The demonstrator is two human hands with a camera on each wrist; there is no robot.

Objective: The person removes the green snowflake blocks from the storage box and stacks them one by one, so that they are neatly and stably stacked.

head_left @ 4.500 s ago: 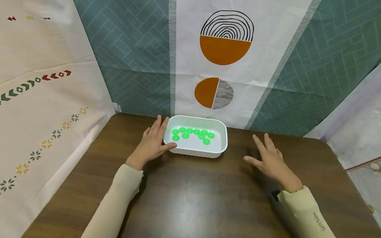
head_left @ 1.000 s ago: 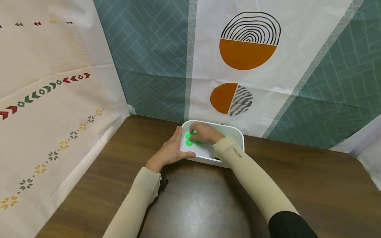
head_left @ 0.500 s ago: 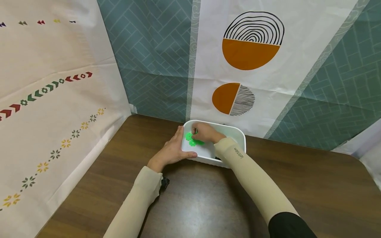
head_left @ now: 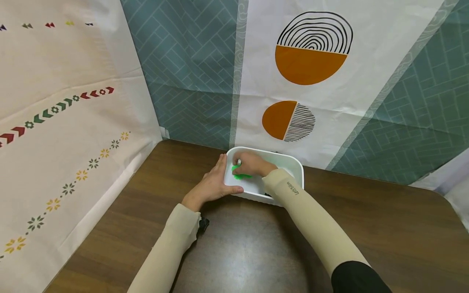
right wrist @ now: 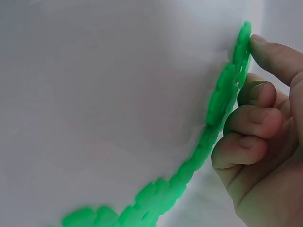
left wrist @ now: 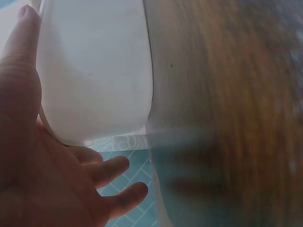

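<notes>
Near the back edge of the table sits a white plastic tub [head_left: 293,162]. My left hand [head_left: 209,185] rests against its left end, fingers straight along the side and thumb along the front; the left wrist view shows the thumb beside the tub wall [left wrist: 94,71]. Inside the tub, my right hand [head_left: 253,164] pinches one end of a chain of green flower-shaped plastic pieces [head_left: 242,176]. Up close, the right wrist view shows the thumb of that hand [right wrist: 265,127] against the end piece, other fingers curled; the linked pieces [right wrist: 222,97] trail away below. Part of the chain is hidden by the hand.
A brown wooden table [head_left: 234,244] spreads in front of the tub. A patterned teal and white cloth [head_left: 190,81] hangs right behind it, and a white embroidered cloth [head_left: 66,162] stands along the left.
My right hand has gone from above the table at right into the tub and taken hold of the green chain. Over the last half second, the pieces left of that hand have shifted up under it.
</notes>
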